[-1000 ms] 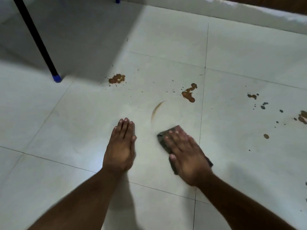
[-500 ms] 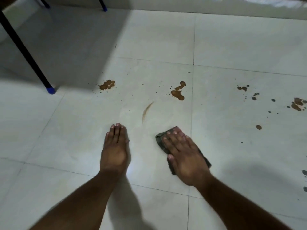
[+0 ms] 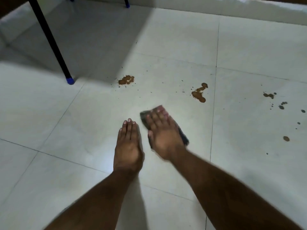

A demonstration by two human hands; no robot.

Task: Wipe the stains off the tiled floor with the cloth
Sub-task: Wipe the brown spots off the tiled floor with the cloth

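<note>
My right hand (image 3: 163, 135) presses flat on a dark grey cloth (image 3: 144, 118) on the pale tiled floor (image 3: 83, 122); the cloth shows at the fingertips and along the hand's right side. My left hand (image 3: 128, 146) rests flat on the floor just left of it, palm down, holding nothing. A brown stain (image 3: 126, 80) lies beyond the left hand. Another brown stain (image 3: 199, 94) lies beyond and right of the cloth. Smaller brown and dark spots (image 3: 268, 95) and one round brown spot (image 3: 286, 138) are scattered at the right.
A black furniture leg with a blue foot (image 3: 69, 80) stands at the left, with a shadow behind it. A second blue foot (image 3: 127, 5) is at the top. A white skirting (image 3: 249, 7) runs along the far edge.
My right hand has slid the cloth forward and left over the thin curved brown smear, which no longer shows. The left hand stays planted.
</note>
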